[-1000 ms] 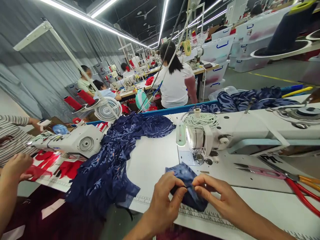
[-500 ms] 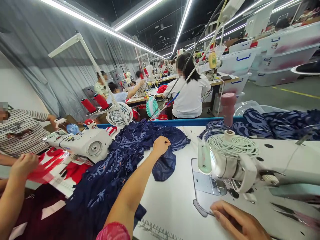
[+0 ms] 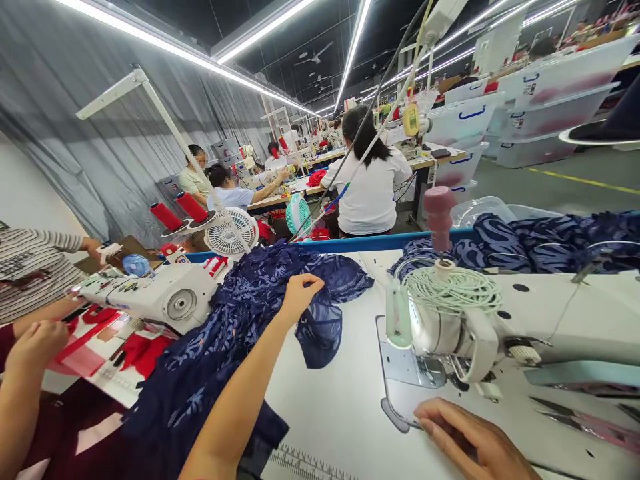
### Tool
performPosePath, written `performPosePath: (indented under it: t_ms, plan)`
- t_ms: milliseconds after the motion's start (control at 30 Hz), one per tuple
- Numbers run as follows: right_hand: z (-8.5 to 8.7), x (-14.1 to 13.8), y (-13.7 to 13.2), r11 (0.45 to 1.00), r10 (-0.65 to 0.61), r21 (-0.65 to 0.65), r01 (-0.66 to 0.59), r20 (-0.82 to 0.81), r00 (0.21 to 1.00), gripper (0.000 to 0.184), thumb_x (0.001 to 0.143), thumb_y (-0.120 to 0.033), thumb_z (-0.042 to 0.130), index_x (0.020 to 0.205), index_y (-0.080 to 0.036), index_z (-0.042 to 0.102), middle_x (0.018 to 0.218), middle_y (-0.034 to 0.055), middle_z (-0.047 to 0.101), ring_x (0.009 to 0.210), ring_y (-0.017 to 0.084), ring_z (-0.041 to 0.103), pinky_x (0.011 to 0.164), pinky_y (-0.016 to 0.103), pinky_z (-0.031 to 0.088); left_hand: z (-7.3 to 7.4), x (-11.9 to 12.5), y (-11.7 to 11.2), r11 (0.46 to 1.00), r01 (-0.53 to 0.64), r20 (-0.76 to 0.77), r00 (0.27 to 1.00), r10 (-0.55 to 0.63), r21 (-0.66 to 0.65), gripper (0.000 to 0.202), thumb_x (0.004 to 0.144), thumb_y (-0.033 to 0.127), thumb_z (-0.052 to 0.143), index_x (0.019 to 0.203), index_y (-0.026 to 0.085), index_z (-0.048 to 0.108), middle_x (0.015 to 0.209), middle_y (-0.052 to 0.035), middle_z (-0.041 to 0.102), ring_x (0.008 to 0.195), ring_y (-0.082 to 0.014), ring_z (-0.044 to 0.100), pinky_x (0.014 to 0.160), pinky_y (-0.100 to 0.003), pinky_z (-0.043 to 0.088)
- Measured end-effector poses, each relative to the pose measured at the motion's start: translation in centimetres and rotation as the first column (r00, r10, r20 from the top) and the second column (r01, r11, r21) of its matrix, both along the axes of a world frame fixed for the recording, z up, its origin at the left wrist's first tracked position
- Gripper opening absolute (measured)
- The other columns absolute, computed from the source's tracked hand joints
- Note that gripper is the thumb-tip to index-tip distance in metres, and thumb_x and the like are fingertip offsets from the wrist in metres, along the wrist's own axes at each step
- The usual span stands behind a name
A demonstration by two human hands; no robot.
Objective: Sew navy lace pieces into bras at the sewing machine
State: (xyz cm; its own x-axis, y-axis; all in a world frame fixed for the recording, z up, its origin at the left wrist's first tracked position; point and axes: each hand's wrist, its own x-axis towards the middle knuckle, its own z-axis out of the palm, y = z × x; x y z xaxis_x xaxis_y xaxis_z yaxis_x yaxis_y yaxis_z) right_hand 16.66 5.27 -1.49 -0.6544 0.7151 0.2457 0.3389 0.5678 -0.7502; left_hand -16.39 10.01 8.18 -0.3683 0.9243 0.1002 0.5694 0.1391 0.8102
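Note:
My left hand (image 3: 299,293) reaches out over the white table and its fingers are closed on a dark blue patterned fabric piece (image 3: 320,330), lifting its edge off the pile of blue fabric (image 3: 235,333). Near the front edge my right hand (image 3: 470,440) lies flat on the table, fingers stretched out, holding nothing, just in front of the sewing machine's needle plate (image 3: 407,370). The white sewing machine (image 3: 500,320) stands to the right, with a coil of white cord (image 3: 453,287) on top.
A second sewing machine (image 3: 160,293) and red fabric (image 3: 135,347) are at the left, where another person's hand (image 3: 35,343) works. More blue fabric (image 3: 525,240) lies behind the machine. A small fan (image 3: 230,233), red thread cones (image 3: 177,210) and seated workers are beyond.
A second ago both hands pinched a small blue piece in front of the machine. My left hand has since reached to the fabric pile and pulls a piece up; my right hand rests flat.

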Motion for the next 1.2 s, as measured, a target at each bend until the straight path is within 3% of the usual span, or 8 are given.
performPosePath:
  t_ms: [67, 167, 267, 400, 567, 800, 1067, 1200]
  plan:
    - [-0.2, 0.1, -0.2, 0.981, -0.066, 0.176, 0.078, -0.074, 0.995, 0.02, 0.095, -0.039, 0.055, 0.107, -0.027, 0.066, 0.095, 0.0036, 0.071, 0.075, 0.016, 0.068, 0.06, 0.02, 0.054, 1.1, 1.2, -3.3, 0.99, 0.128, 0.102, 0.987, -0.121, -0.063, 0.021, 0.083, 0.034, 0.067, 0.079, 0.013, 0.072, 0.082, -0.0032, 0.071, 0.082, -0.018, 0.064, 0.079, -0.028, 0.048]
    - [-0.1, 0.1, -0.9, 0.852, -0.103, 0.49, 0.186, -0.192, 0.976, 0.053, 0.091, -0.033, 0.064, 0.141, -0.025, 0.048, 0.127, 0.0111, 0.062, 0.112, 0.024, 0.062, 0.092, 0.031, 0.054, 1.3, 4.0, -8.3, 0.934, 0.311, 0.245, 0.933, -0.264, -0.174, 0.023, 0.074, 0.037, 0.074, 0.075, 0.013, 0.075, 0.077, -0.0028, 0.071, 0.077, -0.0169, 0.063, 0.076, -0.027, 0.046]
    - [0.7, 0.2, -1.9, 0.811, 0.031, 0.582, 0.059, -0.145, 0.989, 0.069, 0.089, -0.028, 0.066, 0.15, -0.019, 0.036, 0.139, 0.0163, 0.053, 0.133, 0.031, 0.046, 0.112, 0.047, 0.038, 0.3, 6.5, -11.9, 0.838, 0.461, 0.405, 0.853, -0.328, -0.291, 0.025, 0.071, 0.039, 0.076, 0.075, 0.014, 0.076, 0.075, -0.0028, 0.071, 0.076, -0.0168, 0.062, 0.075, -0.027, 0.045]
    - [2.2, 0.4, -3.1, 0.949, 0.233, 0.242, -0.201, -0.112, 0.966, 0.02, 0.096, -0.027, 0.053, 0.114, -0.023, 0.063, 0.098, 0.0044, 0.07, 0.092, 0.019, 0.065, 0.093, 0.036, 0.049, 0.0, 8.5, -14.1, 0.809, 0.482, 0.427, 0.844, -0.325, -0.337, 0.02, 0.073, 0.035, 0.076, 0.077, 0.015, 0.077, 0.087, -0.0065, 0.073, 0.085, -0.0201, 0.064, 0.075, -0.027, 0.044]
    - [3.5, 0.6, -4.1, 0.963, 0.065, -0.262, -0.06, 0.013, 0.998, 0.021, 0.094, -0.037, 0.055, 0.082, -0.022, 0.066, 0.07, -0.002, 0.062, 0.066, 0.014, 0.054, 0.059, 0.026, 0.039, 0.9, 11.9, -16.0, 0.822, 0.552, 0.235, 0.824, -0.515, -0.137, 0.007, 0.079, 0.027, 0.074, 0.082, 0.022, 0.079, 0.147, -0.0061, 0.05, 0.126, -0.0282, 0.052, 0.079, -0.027, 0.047]
    - [3.7, 1.8, -4.1, 0.885, -0.102, -0.465, 0.028, -0.135, 0.986, 0.028, 0.087, -0.046, 0.059, 0.074, -0.021, 0.058, 0.065, -0.0036, 0.047, 0.061, 0.012, 0.042, 0.055, 0.025, 0.033, -2.5, 14.0, -16.3, 0.906, 0.415, 0.218, 0.895, -0.39, -0.083, 0.009, 0.083, 0.02, 0.066, 0.078, 0.019, 0.074, 0.077, -0.0027, 0.068, 0.077, -0.0171, 0.059, 0.073, -0.027, 0.042]
    - [2.8, 1.6, -4.7, 0.826, -0.125, -0.564, -0.027, -0.23, 0.965, 0.023, 0.086, -0.043, 0.06, 0.079, -0.021, 0.063, 0.071, -0.0017, 0.055, 0.066, 0.013, 0.048, 0.056, 0.024, 0.038, -1.9, 15.4, -16.8, 0.92, 0.371, 0.324, 0.892, -0.314, -0.13, 0.01, 0.082, 0.027, 0.068, 0.081, 0.02, 0.075, 0.13, -0.0082, 0.063, 0.116, -0.0249, 0.058, 0.07, -0.024, 0.044]
    - [2.8, 1.1, -5.2, 0.815, -0.113, -0.578, -0.05, -0.243, 0.964, 0.018, 0.081, -0.035, 0.059, 0.084, -0.02, 0.068, 0.08, 0.0017, 0.064, 0.074, 0.016, 0.056, 0.06, 0.025, 0.043, -2.3, 16.8, -16.4, 0.926, 0.363, 0.398, 0.869, -0.295, -0.106, 0.013, 0.082, 0.03, 0.067, 0.08, 0.018, 0.071, 0.105, -0.0071, 0.071, 0.094, -0.0203, 0.063, 0.071, -0.025, 0.044]
